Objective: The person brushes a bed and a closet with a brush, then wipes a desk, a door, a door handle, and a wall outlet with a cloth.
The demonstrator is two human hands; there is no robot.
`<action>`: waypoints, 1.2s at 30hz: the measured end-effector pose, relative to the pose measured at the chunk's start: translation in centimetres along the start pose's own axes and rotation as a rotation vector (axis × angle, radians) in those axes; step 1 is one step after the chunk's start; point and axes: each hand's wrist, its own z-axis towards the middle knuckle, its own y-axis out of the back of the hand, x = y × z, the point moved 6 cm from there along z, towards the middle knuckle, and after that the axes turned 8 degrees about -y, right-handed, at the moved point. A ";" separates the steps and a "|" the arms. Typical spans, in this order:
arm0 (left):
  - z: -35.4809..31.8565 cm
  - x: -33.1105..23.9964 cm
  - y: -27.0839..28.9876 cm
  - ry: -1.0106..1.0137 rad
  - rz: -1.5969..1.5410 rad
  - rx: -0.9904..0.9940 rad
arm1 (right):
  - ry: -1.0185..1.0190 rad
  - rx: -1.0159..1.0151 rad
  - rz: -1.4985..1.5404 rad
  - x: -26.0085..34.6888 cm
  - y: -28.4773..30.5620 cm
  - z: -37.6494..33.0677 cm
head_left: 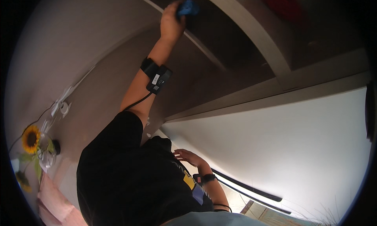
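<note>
Stretched far forward, my left hand is closed round a crumpled blue cloth, slightly blurred. Both are over a dark shelf recess, next to a pale edge strip. Whether the cloth touches a surface there, I cannot tell. My right hand is held low in front of my black shirt, its fingers stretched out and apart, with nothing seen in it. A black strap with a small box sits on my left forearm, and a dark band is on my right wrist.
A large white panel fills the right side. A pale curved board crosses the upper right, with a red item beyond it. At left are a sunflower, a glass vase, white cables and pink fabric.
</note>
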 end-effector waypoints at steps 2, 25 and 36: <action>-2.7 0.1 -4.9 0.209 0.034 0.412 | 0.017 -0.069 0.092 -2.0 0.5 -1.5; -6.8 -0.5 3.1 0.722 -0.796 -0.023 | -0.007 -0.403 0.171 -9.1 2.3 -5.9; 9.1 -19.5 19.1 -0.168 -0.201 -0.203 | 0.126 -0.481 -0.066 -8.1 3.1 -9.8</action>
